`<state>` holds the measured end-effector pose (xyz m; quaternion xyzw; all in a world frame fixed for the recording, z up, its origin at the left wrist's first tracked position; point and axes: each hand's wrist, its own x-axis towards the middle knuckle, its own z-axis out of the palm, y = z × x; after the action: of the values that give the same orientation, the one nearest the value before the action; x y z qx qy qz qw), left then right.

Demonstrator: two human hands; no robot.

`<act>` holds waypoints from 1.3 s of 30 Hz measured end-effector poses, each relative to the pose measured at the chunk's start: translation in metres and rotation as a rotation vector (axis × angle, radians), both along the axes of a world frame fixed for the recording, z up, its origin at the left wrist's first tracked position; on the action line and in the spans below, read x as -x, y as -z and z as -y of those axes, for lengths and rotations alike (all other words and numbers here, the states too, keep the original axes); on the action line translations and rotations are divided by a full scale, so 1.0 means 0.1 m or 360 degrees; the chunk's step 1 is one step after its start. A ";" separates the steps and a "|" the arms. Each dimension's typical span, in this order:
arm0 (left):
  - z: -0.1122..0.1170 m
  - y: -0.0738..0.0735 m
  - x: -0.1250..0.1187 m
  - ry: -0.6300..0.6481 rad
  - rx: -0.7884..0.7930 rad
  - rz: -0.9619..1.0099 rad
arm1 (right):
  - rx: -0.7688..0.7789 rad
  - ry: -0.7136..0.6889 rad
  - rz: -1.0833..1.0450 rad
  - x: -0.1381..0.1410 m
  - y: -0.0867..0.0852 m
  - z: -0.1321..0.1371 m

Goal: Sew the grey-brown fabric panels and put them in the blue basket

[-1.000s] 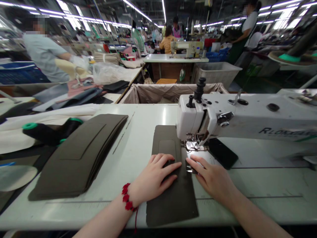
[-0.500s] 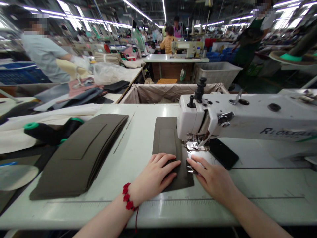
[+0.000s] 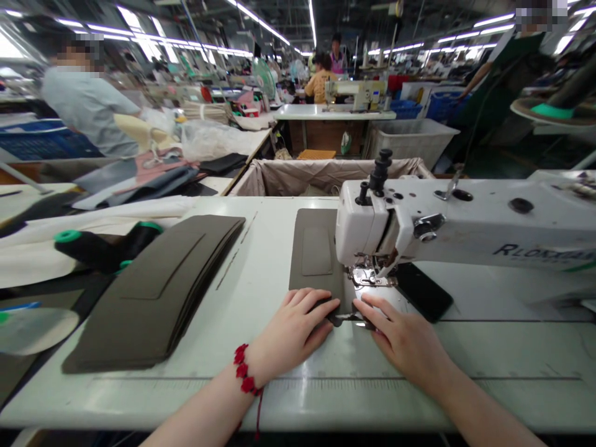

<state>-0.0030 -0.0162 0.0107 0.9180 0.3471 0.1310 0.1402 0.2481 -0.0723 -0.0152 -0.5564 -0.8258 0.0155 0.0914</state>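
Observation:
A dark olive panel of stiff material point(image 3: 314, 248) lies on the white sewing table point(image 3: 261, 298), its far part running beside the head of a white industrial sewing machine point(image 3: 372, 226). Its near end passes under the steel presser foot point(image 3: 367, 277). My left hand point(image 3: 293, 329) presses on the near end of the panel, and a red beaded bracelet point(image 3: 243, 369) sits on that wrist. My right hand point(image 3: 400, 338) has its fingertips on the panel's narrow end, right of the foot. The needle is hidden from view.
A stack of matching olive panels point(image 3: 158, 292) lies left of my hands, with black thread spools point(image 3: 105, 248) beyond it. A black phone point(image 3: 423, 292) sits right of the foot. Behind the table stands a fabric-lined bin point(image 3: 326, 177); co-workers stand at benches further back.
The olive panel has slid away from me past the presser foot, leaving only its end near my hands. Both hands stay nearly in place, and the view has tilted slightly.

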 end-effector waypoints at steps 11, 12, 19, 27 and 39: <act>-0.07 0.10 -0.01 -0.0094 -0.0068 -0.0026 | -0.0014 -0.0011 -0.0028 -0.01 0.02 0.00; -0.08 0.11 -0.01 -0.0103 -0.0071 -0.0034 | -0.0020 -0.0012 -0.0029 -0.01 0.02 0.00; -0.10 0.12 -0.02 -0.0129 -0.0074 -0.0070 | -0.0022 -0.0026 -0.0027 -0.02 0.03 -0.01; -0.09 0.11 -0.02 -0.0146 -0.0069 -0.0067 | 0.0016 -0.0030 -0.0049 -0.02 0.03 -0.02; -0.09 0.16 -0.01 -0.0172 -0.0128 0.0011 | -0.0001 -0.0012 -0.0139 0.00 -0.01 0.00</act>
<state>-0.0021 -0.0073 -0.0051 0.9024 0.3900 0.1554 0.0971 0.2477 -0.0721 -0.0140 -0.5519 -0.8232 0.0399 0.1273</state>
